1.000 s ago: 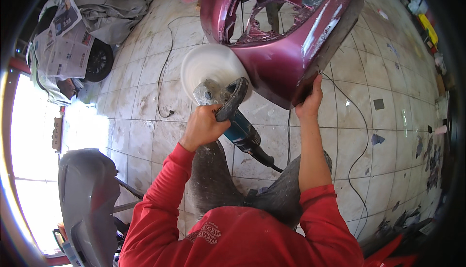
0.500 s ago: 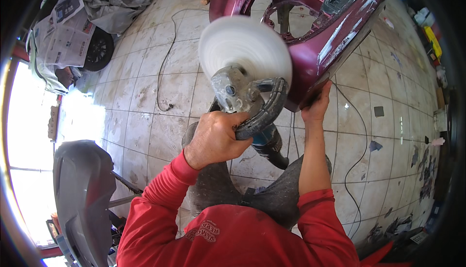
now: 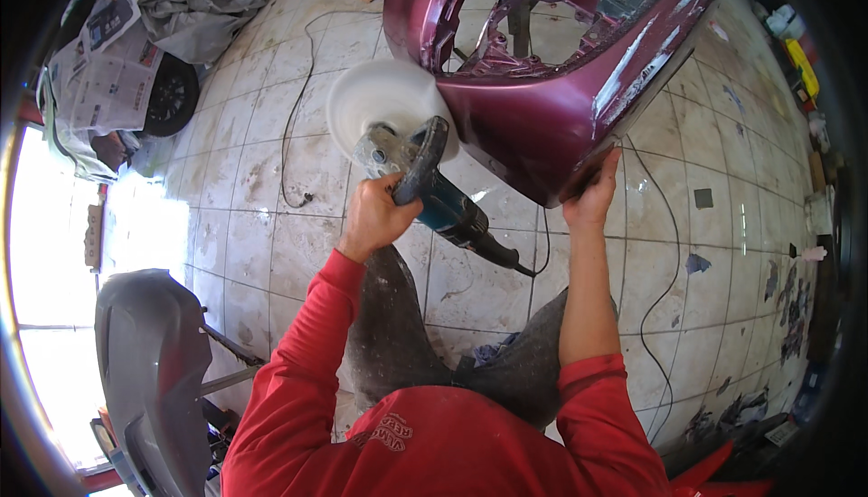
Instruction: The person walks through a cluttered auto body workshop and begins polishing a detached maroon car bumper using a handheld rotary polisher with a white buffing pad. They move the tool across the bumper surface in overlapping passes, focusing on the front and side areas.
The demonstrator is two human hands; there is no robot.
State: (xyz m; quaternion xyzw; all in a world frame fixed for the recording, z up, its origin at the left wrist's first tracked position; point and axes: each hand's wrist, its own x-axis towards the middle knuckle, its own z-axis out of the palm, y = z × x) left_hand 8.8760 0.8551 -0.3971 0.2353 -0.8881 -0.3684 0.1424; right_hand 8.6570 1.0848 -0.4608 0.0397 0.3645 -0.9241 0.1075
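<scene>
My left hand (image 3: 371,221) is wrapped round the black loop handle of an electric polisher (image 3: 443,200), whose teal and black body slants down to the right. Its white round pad (image 3: 375,94), blurred as if spinning, reaches the left edge of a maroon car bumper (image 3: 533,126). White smears streak the bumper's right side. At the bumper's near lower corner, my right hand (image 3: 592,197) grips the edge, thumb up along it; some of its fingers are hidden beneath.
A grey bumper-like part (image 3: 154,352) rests on a stand at the left. Grey sheeting (image 3: 194,0) and newspaper (image 3: 104,81) lie by a wheel (image 3: 172,94) at the far left. Cables (image 3: 665,316) cross the stained tile floor (image 3: 298,253). Assorted items line the right side.
My left hand has moved the polisher left, and the pad has come off the bumper's upper face to its left edge. My right hand stays on the corner.
</scene>
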